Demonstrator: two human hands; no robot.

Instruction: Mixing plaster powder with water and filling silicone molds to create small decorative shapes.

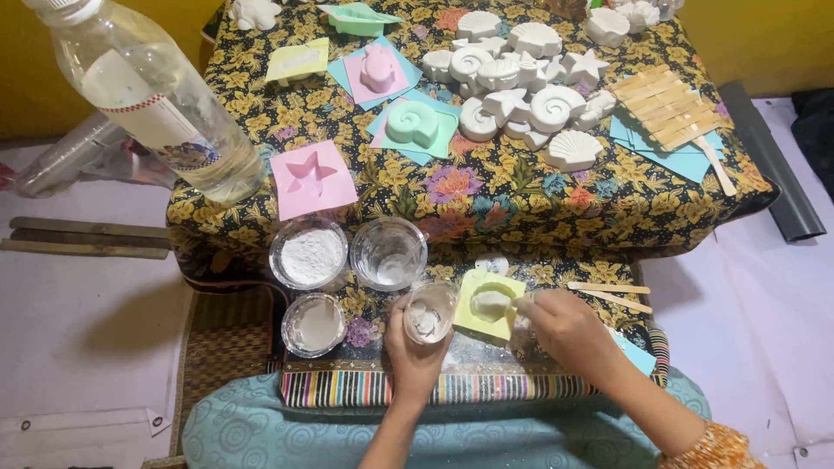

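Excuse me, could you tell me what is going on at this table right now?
A person is working with white plaster and small moulds. The left hand holds a clear plastic cup with white residue inside. The right hand works at a yellow mould that already holds white paste; what its fingers hold is too small to tell. Nearby stand a cup of white powder and an almost empty clear cup. Finished white shell and star casts sit farther back on the floral cloth.

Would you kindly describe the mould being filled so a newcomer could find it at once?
On the floral tablecloth, look at the near edge, between the two hands. The yellow mould lies beside the right hand; it alone holds wet white mix, while the pink star mould is empty.
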